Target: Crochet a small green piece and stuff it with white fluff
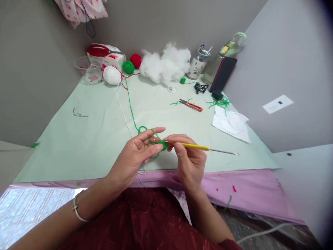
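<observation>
Between the thumb and fingers of my left hand (139, 149) is pinched a small green crochet piece (164, 145). Green yarn (130, 104) loops over that hand's raised index finger and trails back to a green yarn ball (128, 67). My right hand (191, 159) grips a crochet hook (195, 146) by its yellow handle, pen-like. One metal end of the hook points right, and the other end meets the green piece, where the fingers partly hide it. A white strand (122, 111) runs behind my left hand from a white yarn ball (112, 75).
Orange thread snips (191, 105) lie mid-table beside green scraps. Along the back stand a red yarn ball (135, 60), white stuffing (165, 64), a pen cup (197, 66), a bottle (212, 67) and a leaning phone (223, 74). Red scissors (99, 50) rest on a packet. White paper (231, 123) lies right.
</observation>
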The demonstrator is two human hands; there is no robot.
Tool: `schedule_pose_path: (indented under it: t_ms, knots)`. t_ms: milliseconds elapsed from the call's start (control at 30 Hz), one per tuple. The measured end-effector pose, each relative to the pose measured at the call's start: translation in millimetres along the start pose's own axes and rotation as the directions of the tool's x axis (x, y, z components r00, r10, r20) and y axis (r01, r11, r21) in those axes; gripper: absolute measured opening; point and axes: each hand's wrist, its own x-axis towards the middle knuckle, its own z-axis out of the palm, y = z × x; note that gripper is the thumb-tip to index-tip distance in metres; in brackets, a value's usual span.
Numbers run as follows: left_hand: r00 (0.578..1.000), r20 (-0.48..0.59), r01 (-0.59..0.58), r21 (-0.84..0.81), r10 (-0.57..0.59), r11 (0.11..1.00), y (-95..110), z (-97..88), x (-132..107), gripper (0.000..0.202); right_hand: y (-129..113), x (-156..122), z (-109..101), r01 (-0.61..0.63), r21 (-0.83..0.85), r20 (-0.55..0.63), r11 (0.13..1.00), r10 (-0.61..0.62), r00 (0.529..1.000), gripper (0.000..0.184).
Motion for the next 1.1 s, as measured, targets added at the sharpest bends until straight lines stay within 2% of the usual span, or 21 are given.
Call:
schedule_pose_path:
  t_ms: [100,167,200,267,333,400,467,600,800,967,1100]
  knots:
    - [1.0,-0.005,-0.021,0.0,0.021,1.0,-1.9,1.5,-0.3,0.042,1.7,-5.4,0.9,0.211,-0.255,0.028,0.944,-0.211,0.977,0.024]
    - [0.997,0.052,0.068,-0.073,-0.064,0.995,-0.8,1.4,0.5,0.037,2.0,-7.0,-0.5,0.347,-0.364,0.062,0.864,-0.35,0.935,0.029]
    - [0.991,0.079,0.116,-0.119,-0.107,0.986,0.4,0.8,1.2,0.034,1.8,-6.7,-1.6,0.358,-0.369,0.055,0.858,-0.364,0.93,0.03]
    - [0.983,0.098,0.172,-0.194,-0.155,0.966,3.0,-1.0,2.7,0.028,0.7,-4.3,-4.2,0.257,-0.267,-0.024,0.929,-0.273,0.962,0.026]
    - [0.987,0.078,0.154,-0.219,-0.14,0.964,4.7,-3.0,3.8,0.026,-0.4,-1.0,-5.5,0.07,-0.049,-0.099,0.996,-0.074,0.992,0.023]
    - [0.993,0.066,0.109,-0.165,-0.099,0.98,4.2,-3.9,3.8,0.026,0.0,0.9,-5.0,-0.071,0.146,-0.08,0.987,0.083,0.993,0.02]
    - [0.997,0.061,0.04,-0.062,-0.037,0.997,1.6,-3.9,2.6,0.028,2.1,0.8,-3.3,-0.153,0.22,-0.019,0.963,0.161,0.987,0.016]
    - [0.997,0.041,-0.069,0.098,0.065,0.993,-4.6,-4.6,0.2,0.037,8.0,-0.4,-2.1,-0.266,0.29,-0.014,0.919,0.282,0.959,0.013]
    - [0.993,0.014,-0.122,0.207,0.121,0.971,-5.1,-9.8,-0.8,0.038,9.9,5.4,-2.8,-0.402,0.501,0.036,0.766,0.446,0.894,0.014]
    - [0.992,0.026,-0.13,0.243,0.127,0.961,-3.1,-10.6,-2.7,0.039,9.5,8.4,-1.7,-0.481,0.556,0.087,0.678,0.528,0.845,0.015]
    - [0.99,0.032,-0.143,0.247,0.139,0.959,-1.0,-9.4,-4.0,0.038,8.1,8.0,-1.3,-0.493,0.561,0.095,0.665,0.539,0.837,0.016]
